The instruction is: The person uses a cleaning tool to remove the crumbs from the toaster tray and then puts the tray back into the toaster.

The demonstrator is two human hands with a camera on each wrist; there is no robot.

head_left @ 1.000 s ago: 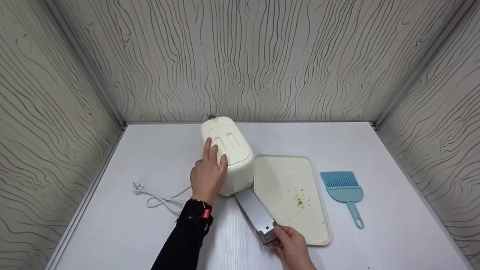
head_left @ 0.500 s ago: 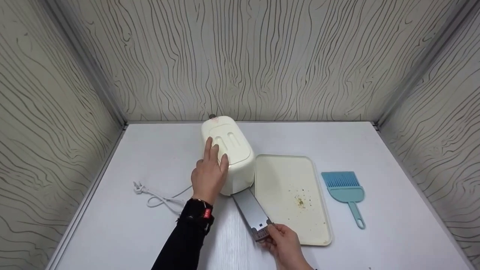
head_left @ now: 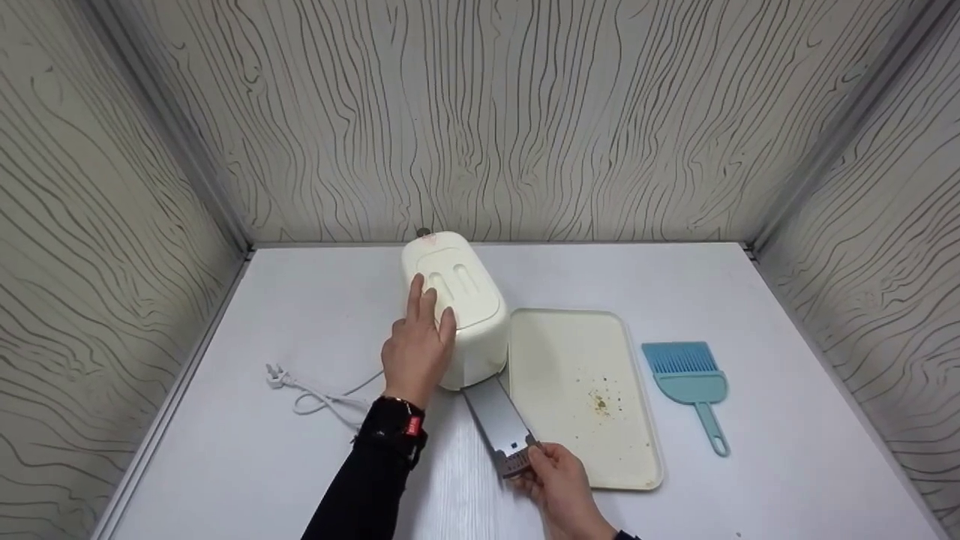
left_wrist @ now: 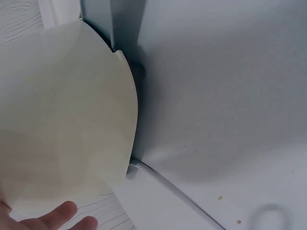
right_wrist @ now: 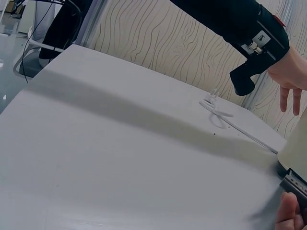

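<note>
A cream toaster (head_left: 481, 349) with a lid on top stands left of the table's middle. My left hand (head_left: 415, 352) rests on its lid and near side, fingers spread and fairly straight. From the base of its front end sticks out a grey metal crumb tray (head_left: 495, 416), its far end hidden under the body. My right hand (head_left: 559, 480) pinches the slotted near end of this tray, thumb on top. In the left wrist view the toaster's end wall (left_wrist: 67, 110) fills the left side, and the crumb tray (left_wrist: 98, 19) meets its lower edge.
A cream serving tray (head_left: 562, 341) lies right of the toaster, with brown crumbs (head_left: 600, 403) scattered on it. Further right lies a blue hand brush (head_left: 686, 382). The toaster's white cord and plug (head_left: 276, 377) lie to the left. Patterned walls stand around the table.
My right hand has moved the crumb tray leftward and slightly away from me, so it lies straighter against the toaster's front end. My left hand has kept its place on the toaster.
</note>
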